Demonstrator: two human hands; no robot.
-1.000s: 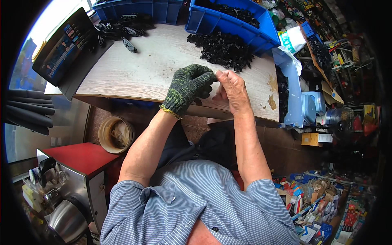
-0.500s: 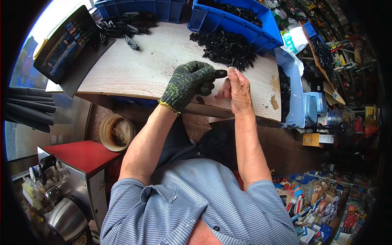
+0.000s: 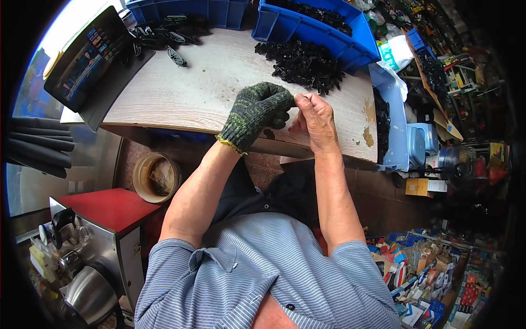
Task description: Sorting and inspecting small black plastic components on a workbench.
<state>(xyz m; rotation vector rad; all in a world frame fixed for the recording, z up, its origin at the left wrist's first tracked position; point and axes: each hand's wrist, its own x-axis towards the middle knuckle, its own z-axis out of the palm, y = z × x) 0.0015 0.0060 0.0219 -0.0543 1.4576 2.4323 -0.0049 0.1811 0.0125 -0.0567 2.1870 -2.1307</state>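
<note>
From my end I see the gloved left hand (image 3: 258, 112) and the bare right hand (image 3: 316, 118) brought together above the near part of the bench (image 3: 208, 82), their tips meeting or nearly so. The left fingers are curled inward inside the dark green glove; the right thumb lies up along the bent fingers beside it. I cannot tell how tightly either set of fingers is closed, or whether a small piece is pinched between them, because the meeting point is hidden from me.

The pile of small black parts (image 3: 307, 66) is nearest to both hands, lying on the bench just beyond them. Directly behind it I have a blue bin (image 3: 307, 32) with more dark parts inside. A second blue bin (image 3: 224, 13) stands at the back, left of it, and black oval pieces (image 3: 164, 35) lie heaped in front, one of them apart from the heap. At the bench's left end a screen (image 3: 85, 63) leans upright.

On my right, a pale blue tub (image 3: 397, 137) beside the bench holds black parts. Below, I make out a bucket (image 3: 139, 183) on the floor and a red-topped cabinet (image 3: 109, 211).
</note>
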